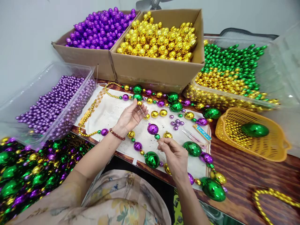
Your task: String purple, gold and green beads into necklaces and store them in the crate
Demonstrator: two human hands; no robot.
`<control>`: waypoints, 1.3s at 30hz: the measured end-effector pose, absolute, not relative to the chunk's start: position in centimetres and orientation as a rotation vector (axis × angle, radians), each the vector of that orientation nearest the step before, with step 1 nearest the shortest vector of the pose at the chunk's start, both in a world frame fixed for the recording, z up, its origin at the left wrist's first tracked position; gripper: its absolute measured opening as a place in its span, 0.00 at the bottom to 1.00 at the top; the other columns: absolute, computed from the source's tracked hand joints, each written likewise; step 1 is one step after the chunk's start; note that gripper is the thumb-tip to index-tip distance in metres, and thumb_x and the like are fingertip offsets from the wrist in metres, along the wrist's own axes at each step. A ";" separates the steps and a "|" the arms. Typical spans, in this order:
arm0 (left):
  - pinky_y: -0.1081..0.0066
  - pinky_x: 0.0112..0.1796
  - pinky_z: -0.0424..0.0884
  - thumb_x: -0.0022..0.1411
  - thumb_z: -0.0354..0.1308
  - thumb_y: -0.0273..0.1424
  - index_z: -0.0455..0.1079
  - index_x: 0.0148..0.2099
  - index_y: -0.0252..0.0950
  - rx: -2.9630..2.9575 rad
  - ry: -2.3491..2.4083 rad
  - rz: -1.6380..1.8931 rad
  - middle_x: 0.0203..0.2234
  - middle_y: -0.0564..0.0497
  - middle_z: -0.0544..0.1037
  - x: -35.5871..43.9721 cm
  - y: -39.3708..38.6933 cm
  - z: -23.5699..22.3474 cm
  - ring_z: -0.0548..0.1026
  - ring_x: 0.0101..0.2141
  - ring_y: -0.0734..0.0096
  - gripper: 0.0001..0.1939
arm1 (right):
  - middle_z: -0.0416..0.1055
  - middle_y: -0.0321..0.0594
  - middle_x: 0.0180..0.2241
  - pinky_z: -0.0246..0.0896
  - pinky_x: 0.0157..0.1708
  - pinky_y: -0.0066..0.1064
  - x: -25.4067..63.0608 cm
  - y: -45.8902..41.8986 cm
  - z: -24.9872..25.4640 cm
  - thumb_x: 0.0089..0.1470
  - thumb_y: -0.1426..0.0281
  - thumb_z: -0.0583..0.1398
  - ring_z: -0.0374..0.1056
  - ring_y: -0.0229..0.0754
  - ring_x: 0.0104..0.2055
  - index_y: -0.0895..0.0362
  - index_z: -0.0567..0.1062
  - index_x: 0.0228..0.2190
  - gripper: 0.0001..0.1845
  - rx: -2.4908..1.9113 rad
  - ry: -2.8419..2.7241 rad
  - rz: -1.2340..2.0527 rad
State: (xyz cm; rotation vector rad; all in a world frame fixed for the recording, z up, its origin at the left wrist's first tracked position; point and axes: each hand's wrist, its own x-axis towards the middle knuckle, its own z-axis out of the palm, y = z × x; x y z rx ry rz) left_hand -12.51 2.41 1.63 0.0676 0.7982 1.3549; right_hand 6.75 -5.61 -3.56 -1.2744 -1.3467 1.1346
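Note:
My left hand (131, 117) pinches a thin, straight strand between thumb and forefinger, its other fingers loosely curled. I cannot tell if the strand is needle or thread. It runs down to a big purple bead (153, 128) with a small green bead (157, 137) below it. Just under the green bead, my right hand (173, 153) has its fingertips closed on the beaded string; what lies between them is hidden. A long bead necklace (152, 159) of green, purple and gold beads loops over the white cloth (112, 114) around both hands.
Cardboard boxes of purple (100, 29) and gold beads (161, 39) stand behind. Clear bins hold lilac beads (58, 103) and green-and-gold beads (232, 65). Right are a yellow basket (257, 153), tweezers (191, 136), a blue-and-yellow packet (202, 132) and loose lilac beads (176, 123).

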 end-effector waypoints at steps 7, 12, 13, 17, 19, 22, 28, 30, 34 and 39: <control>0.71 0.42 0.77 0.68 0.62 0.29 0.72 0.33 0.32 0.092 0.788 1.393 0.28 0.51 0.79 -12.0 2.2 1.4 0.80 0.31 0.75 0.10 | 0.73 0.35 0.20 0.65 0.27 0.28 6.7 -5.9 -3.7 0.53 0.63 0.65 0.69 0.38 0.24 0.55 0.80 0.25 0.10 -1.307 -1.275 1.147; 0.70 0.43 0.75 0.66 0.63 0.30 0.76 0.43 0.34 0.348 0.810 1.445 0.31 0.52 0.79 -11.5 1.4 0.8 0.80 0.33 0.74 0.05 | 0.73 0.35 0.20 0.69 0.26 0.29 5.9 -5.4 -3.3 0.50 0.62 0.66 0.69 0.38 0.23 0.56 0.80 0.25 0.10 -1.322 -1.164 1.214; 0.71 0.42 0.75 0.65 0.64 0.30 0.76 0.44 0.35 0.410 0.814 1.435 0.31 0.52 0.79 -11.2 1.1 0.6 0.80 0.33 0.75 0.06 | 0.73 0.35 0.21 0.70 0.26 0.30 5.7 -5.1 -3.2 0.49 0.61 0.66 0.69 0.38 0.23 0.56 0.80 0.25 0.11 -1.315 -1.134 1.241; 0.77 0.35 0.72 0.67 0.62 0.32 0.75 0.41 0.36 0.508 0.796 1.382 0.32 0.51 0.78 -9.1 0.0 0.4 0.78 0.34 0.75 0.05 | 0.74 0.35 0.22 0.71 0.26 0.31 4.7 -3.8 -3.0 0.46 0.59 0.68 0.69 0.37 0.22 0.57 0.79 0.27 0.13 -1.285 -1.063 1.332; 0.78 0.31 0.70 0.69 0.59 0.34 0.73 0.39 0.37 0.490 0.800 1.422 0.32 0.52 0.77 -7.8 0.1 0.6 0.77 0.31 0.77 0.07 | 0.74 0.35 0.22 0.70 0.24 0.29 4.6 -3.3 -2.9 0.46 0.58 0.68 0.69 0.36 0.21 0.57 0.79 0.27 0.14 -1.270 -1.072 1.375; 0.77 0.25 0.64 0.70 0.56 0.34 0.71 0.36 0.38 0.541 0.867 1.510 0.27 0.54 0.73 -6.1 1.0 0.9 0.70 0.23 0.81 0.09 | 0.75 0.35 0.23 0.67 0.22 0.27 5.5 -2.6 -2.3 0.46 0.58 0.68 0.70 0.36 0.20 0.57 0.79 0.27 0.14 -1.220 -1.204 1.459; 0.73 0.25 0.58 0.68 0.57 0.29 0.71 0.30 0.38 1.056 0.898 1.202 0.18 0.57 0.67 -4.8 2.2 0.9 0.63 0.19 0.79 0.12 | 0.78 0.34 0.29 0.63 0.19 0.26 9.5 0.7 0.9 0.51 0.60 0.67 0.65 0.31 0.18 0.54 0.82 0.32 0.11 -1.218 -1.293 1.059; 0.72 0.26 0.58 0.66 0.60 0.27 0.69 0.26 0.37 1.236 0.880 1.111 0.17 0.57 0.67 -4.6 1.9 0.9 0.64 0.20 0.79 0.14 | 0.77 0.33 0.28 0.59 0.17 0.26 10.3 1.9 1.9 0.51 0.61 0.68 0.62 0.30 0.17 0.54 0.81 0.30 0.09 -1.186 -1.330 0.968; 0.71 0.29 0.58 0.66 0.58 0.25 0.67 0.24 0.37 1.446 0.903 1.111 0.17 0.57 0.66 -4.2 1.4 1.2 0.64 0.22 0.77 0.16 | 0.76 0.35 0.26 0.57 0.18 0.28 11.4 3.3 3.5 0.52 0.61 0.68 0.63 0.33 0.18 0.53 0.77 0.26 0.10 -1.124 -1.253 0.864; 0.72 0.29 0.58 0.69 0.55 0.29 0.66 0.24 0.37 1.510 0.828 1.074 0.16 0.56 0.66 -3.8 1.8 1.9 0.64 0.20 0.77 0.18 | 0.78 0.37 0.31 0.61 0.21 0.29 12.8 3.3 4.6 0.53 0.58 0.68 0.69 0.36 0.24 0.51 0.75 0.30 0.12 -1.066 -1.263 0.994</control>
